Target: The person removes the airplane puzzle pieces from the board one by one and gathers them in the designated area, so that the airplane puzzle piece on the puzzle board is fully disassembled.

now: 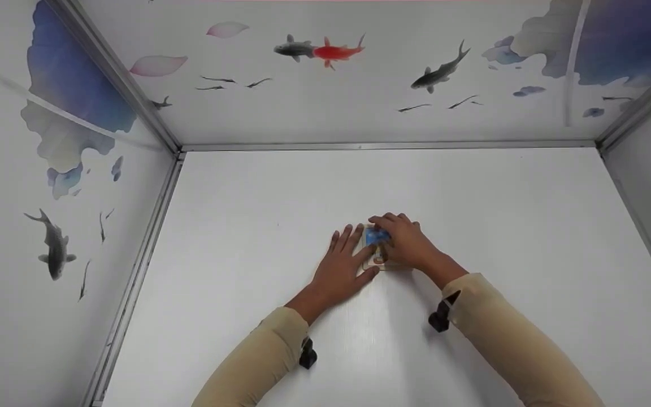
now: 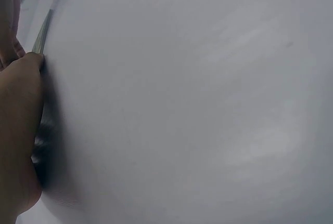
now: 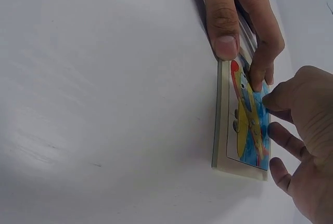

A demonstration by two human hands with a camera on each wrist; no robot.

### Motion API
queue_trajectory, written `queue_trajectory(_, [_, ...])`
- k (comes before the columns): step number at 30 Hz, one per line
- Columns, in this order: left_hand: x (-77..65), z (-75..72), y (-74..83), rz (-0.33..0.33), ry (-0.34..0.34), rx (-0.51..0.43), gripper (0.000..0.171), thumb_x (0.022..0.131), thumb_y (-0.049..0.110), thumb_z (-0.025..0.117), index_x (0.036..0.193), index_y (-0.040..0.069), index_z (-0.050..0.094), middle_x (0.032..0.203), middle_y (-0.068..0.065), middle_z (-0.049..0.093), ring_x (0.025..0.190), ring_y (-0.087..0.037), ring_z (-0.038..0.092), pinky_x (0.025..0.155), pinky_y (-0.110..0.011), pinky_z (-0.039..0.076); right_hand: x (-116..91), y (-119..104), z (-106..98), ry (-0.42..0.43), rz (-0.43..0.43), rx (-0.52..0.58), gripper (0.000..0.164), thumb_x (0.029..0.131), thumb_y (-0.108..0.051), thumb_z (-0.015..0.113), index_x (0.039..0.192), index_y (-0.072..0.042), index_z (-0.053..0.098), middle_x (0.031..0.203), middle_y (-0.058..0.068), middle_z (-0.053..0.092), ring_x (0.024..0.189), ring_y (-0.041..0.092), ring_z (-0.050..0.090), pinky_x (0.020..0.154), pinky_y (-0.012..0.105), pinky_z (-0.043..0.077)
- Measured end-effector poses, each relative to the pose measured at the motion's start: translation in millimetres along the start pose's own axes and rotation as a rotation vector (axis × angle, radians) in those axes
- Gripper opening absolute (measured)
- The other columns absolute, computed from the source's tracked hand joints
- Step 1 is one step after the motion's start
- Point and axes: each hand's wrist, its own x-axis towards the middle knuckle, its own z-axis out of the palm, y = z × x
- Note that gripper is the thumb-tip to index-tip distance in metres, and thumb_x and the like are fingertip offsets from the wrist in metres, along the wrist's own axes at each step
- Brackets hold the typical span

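A small wooden jigsaw puzzle (image 3: 244, 125) with a cartoon airplane picture lies flat on the white table, both hands at it. My left hand (image 1: 341, 271) rests at its left side, fingers stretched out; in the right wrist view its thumb (image 3: 226, 42) presses against the near corner and another fingertip touches the picture. Curled over the puzzle's far right part is my right hand (image 1: 413, 246), its fingertips on the picture and along the edge. The puzzle's right part is hidden beneath it in the head view. In the left wrist view only part of the left hand (image 2: 21, 109) shows.
A white tabletop (image 1: 246, 203) spreads around the hands. White panels with painted fish (image 1: 337, 52) stand at the back and left, joined by metal rails (image 1: 387, 146). Small black devices (image 1: 439, 317) hang at both wrists, below the beige sleeves.
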Motion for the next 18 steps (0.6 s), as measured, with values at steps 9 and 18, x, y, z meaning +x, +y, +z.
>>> queue_trajectory(9, [0.1,0.4,-1.0,0.0,0.005,-0.002,0.065,0.116,0.062,0.038,0.171,0.028,0.046,0.187,-0.011,0.016,0.174,-0.036,0.013,0.141,-0.056,0.015,2.0,1.8,0.6,0.015,-0.025,0.013,0.057,0.101,-0.009,0.077,0.156,-0.011,0.061,0.144,0.019,0.068,0.131,0.046,0.064,0.111,0.073,0.051])
queue_trajectory(18, [0.0,0.4,-0.4,0.0,0.005,-0.016,0.065,0.116,0.062,0.038,0.171,0.028,0.046,0.187,-0.01,0.016,0.175,-0.035,0.012,0.141,-0.056,0.015,2.9,4.0,1.6,0.025,-0.037,0.049,0.057,0.098,-0.002,0.078,0.153,-0.009,0.063,0.138,0.018,0.067,0.128,0.043,0.064,0.112,0.068,0.052])
